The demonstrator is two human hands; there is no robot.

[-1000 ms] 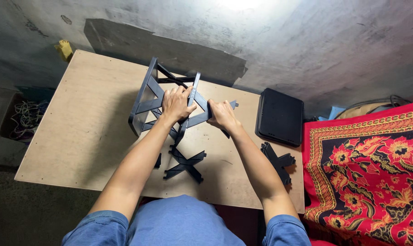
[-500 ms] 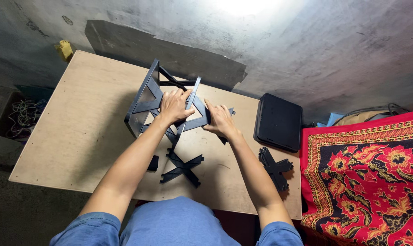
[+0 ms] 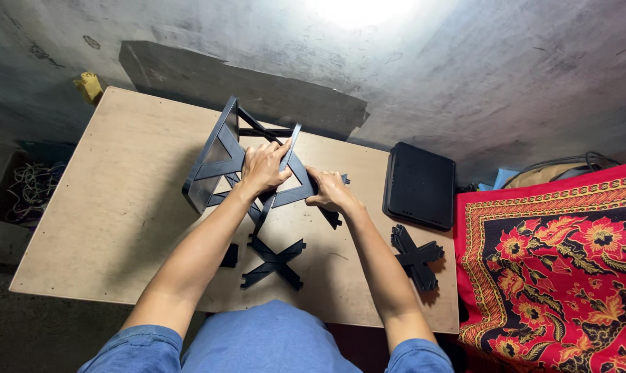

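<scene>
A black plastic lattice frame [image 3: 216, 162] made of flat panels with cross struts stands tilted on the wooden table [image 3: 112, 214]. My left hand [image 3: 263, 166] grips the upper edge of its near panel. My right hand [image 3: 330, 190] holds the right end of the same panel, fingers closed around it. A loose black X-shaped strut [image 3: 275, 261] lies on the table just in front of the frame, between my forearms.
A stack of black X-shaped pieces [image 3: 415, 257] lies near the table's right edge. A flat black tray [image 3: 420, 185] lies at the back right. A red patterned cloth [image 3: 554, 269] is at the right. A box of cords [image 3: 26, 190] sits left, and a grey wall is behind.
The frame has tipped and shifted a little left under my hands. My right hand has slid slightly along the panel's right end. The loose pieces on the table stayed in place.
</scene>
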